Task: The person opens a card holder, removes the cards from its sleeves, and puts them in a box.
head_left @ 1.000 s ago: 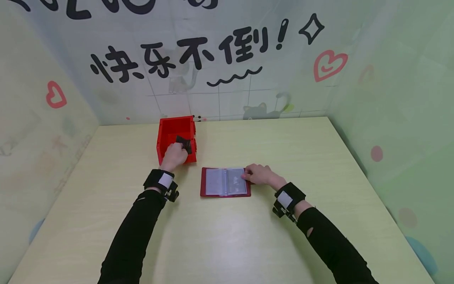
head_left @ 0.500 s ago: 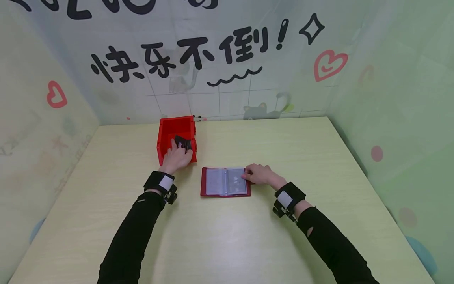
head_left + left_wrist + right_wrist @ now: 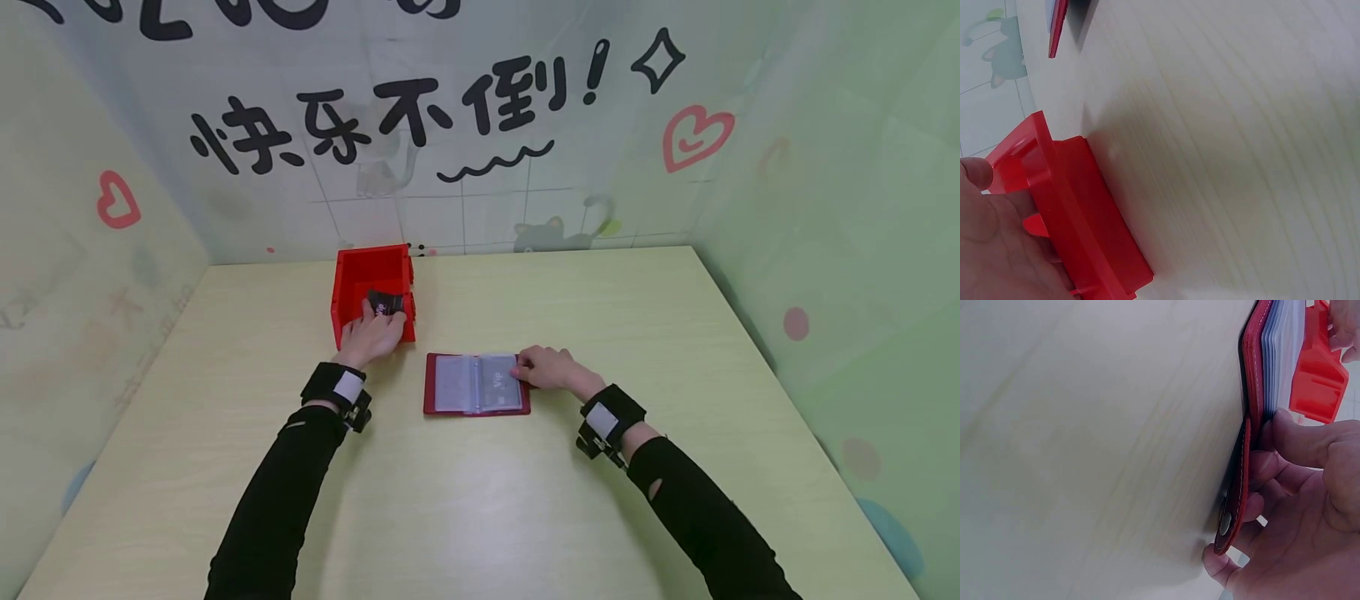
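The left hand (image 3: 372,335) has lifted the small black card (image 3: 386,303), now pinched flatter above the square red plastic bin (image 3: 354,275). The right hand (image 3: 550,369) presses its fingers on the open red leather card holder (image 3: 476,384), whose sleeve reads "Vip".

Head looks down; wrists close on table (image 3: 480,500).
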`<state>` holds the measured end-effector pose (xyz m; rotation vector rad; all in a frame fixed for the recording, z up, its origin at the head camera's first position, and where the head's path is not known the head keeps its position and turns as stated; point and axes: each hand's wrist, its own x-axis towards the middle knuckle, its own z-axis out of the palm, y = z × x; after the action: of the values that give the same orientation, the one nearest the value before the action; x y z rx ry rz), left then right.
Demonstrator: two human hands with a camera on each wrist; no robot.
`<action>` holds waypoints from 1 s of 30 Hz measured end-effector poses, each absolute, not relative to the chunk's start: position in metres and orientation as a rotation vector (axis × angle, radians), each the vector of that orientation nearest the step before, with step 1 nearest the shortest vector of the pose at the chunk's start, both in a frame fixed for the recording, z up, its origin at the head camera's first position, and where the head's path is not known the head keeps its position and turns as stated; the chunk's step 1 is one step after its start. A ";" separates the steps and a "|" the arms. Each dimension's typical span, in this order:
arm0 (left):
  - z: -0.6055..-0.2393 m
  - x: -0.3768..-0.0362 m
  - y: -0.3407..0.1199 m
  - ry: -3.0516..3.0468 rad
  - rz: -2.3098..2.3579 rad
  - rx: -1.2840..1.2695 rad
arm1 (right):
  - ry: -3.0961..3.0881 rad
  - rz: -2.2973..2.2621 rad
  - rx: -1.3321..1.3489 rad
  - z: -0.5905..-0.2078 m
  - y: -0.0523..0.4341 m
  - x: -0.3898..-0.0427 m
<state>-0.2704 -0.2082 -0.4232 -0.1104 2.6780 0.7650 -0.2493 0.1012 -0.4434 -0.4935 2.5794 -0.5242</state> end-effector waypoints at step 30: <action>-0.430 -0.268 -0.208 2.867 0.758 -0.056 | 2.568 -0.530 -0.486 -0.443 0.103 -0.250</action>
<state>-0.2679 -0.2083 -0.4297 -0.0560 2.8673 0.7579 -0.2498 0.1025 -0.4430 -0.4860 2.5676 -0.5299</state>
